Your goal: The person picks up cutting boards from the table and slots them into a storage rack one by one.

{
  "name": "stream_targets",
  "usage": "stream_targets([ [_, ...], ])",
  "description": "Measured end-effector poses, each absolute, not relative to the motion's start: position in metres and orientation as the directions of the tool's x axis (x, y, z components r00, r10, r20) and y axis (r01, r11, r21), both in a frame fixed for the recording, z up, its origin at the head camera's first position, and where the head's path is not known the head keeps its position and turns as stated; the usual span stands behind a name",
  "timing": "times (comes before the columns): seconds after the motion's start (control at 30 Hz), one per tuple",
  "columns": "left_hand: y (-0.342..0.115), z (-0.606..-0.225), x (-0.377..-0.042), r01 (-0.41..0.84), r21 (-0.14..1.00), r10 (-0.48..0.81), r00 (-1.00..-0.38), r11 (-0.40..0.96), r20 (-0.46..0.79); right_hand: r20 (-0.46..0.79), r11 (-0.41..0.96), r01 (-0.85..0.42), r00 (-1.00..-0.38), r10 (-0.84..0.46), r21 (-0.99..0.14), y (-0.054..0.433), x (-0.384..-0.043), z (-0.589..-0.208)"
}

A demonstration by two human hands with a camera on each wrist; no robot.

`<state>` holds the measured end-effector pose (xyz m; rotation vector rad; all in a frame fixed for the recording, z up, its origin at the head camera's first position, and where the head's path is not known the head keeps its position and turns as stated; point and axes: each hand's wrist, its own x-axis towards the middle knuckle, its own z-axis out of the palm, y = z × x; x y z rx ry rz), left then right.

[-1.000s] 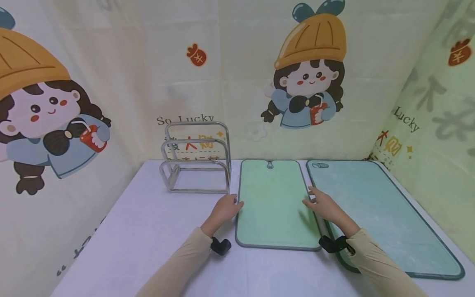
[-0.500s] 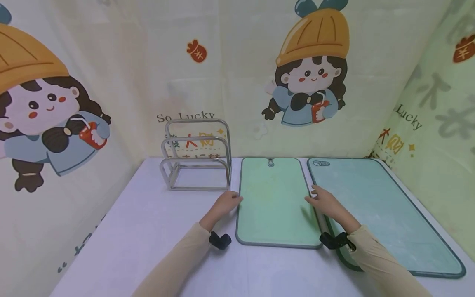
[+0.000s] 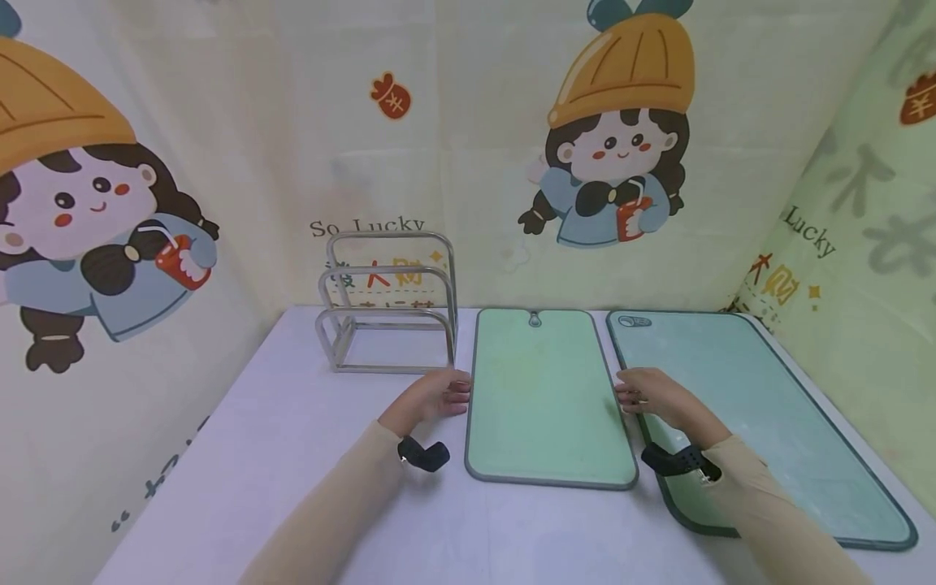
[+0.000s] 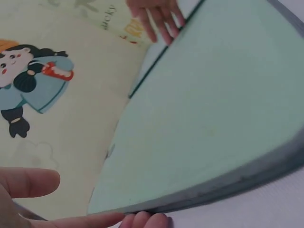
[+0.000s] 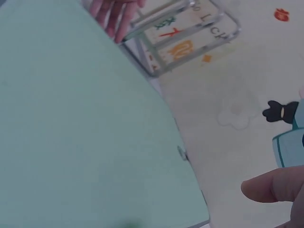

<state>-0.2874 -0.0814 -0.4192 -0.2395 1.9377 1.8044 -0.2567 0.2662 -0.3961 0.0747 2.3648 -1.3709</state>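
A small light green cutting board (image 3: 544,398) with a dark grey rim and a hanging hole lies flat on the table. At its left edge is my left hand (image 3: 431,398), with the fingertips at the rim. The left wrist view shows that thumb (image 4: 35,183) raised clear of the board and the fingertips (image 4: 145,221) against the rim. My right hand (image 3: 661,398) is at the opposite edge, fingers beside the rim. In the right wrist view its thumb (image 5: 273,185) stands apart from the board; the other fingers are mostly hidden.
A larger green cutting board (image 3: 760,422) lies to the right, partly under my right forearm. Behind my left hand stands a metal wire rack (image 3: 387,370) with several upright loops. A printed cloth wall (image 3: 483,187) closes off the back.
Both thumbs have come off the board's top surface, and the hands have shifted slightly outward. The board stays in place on the table. The head view has tilted slightly.
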Motion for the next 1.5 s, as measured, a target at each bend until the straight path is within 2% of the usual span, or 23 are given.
stream_targets([
  [0.07,-0.084,-0.418,-0.289,-0.472,0.881,0.205,-0.859,0.035,-0.468,-0.389,0.459,0.274,-0.904,-0.176,-0.845,0.271,-0.26,-0.396],
  [0.17,-0.086,-0.416,-0.292,-0.493,0.87,0.216,-0.851,-0.011,-0.479,-0.401,0.396,0.285,-0.882,-0.249,-0.873,0.279,-0.263,-0.397],
  [0.37,-0.087,-0.414,-0.296,-0.497,0.868,0.227,-0.846,-0.003,-0.483,-0.426,0.342,0.314,-0.844,-0.327,-0.886,0.289,-0.267,-0.399],
  [0.67,-0.083,-0.413,-0.296,-0.513,0.858,0.228,-0.836,-0.001,-0.499,-0.428,0.247,0.358,-0.829,-0.359,-0.9,0.288,-0.264,-0.399],
  [1.03,-0.071,-0.417,-0.298,-0.506,0.86,0.128,-0.851,0.057,-0.509,-0.433,0.215,0.393,-0.881,-0.191,-0.894,0.283,-0.265,-0.409],
  [1.37,-0.068,-0.414,-0.297,-0.541,0.839,0.105,-0.832,0.059,-0.544,-0.467,0.172,0.445,-0.877,-0.117,-0.879,0.274,-0.269,-0.408],
  [1.5,-0.069,-0.413,-0.297,-0.542,0.839,0.091,-0.834,0.051,-0.544,-0.485,0.195,0.464,-0.871,-0.081,-0.864,0.267,-0.271,-0.404],
])
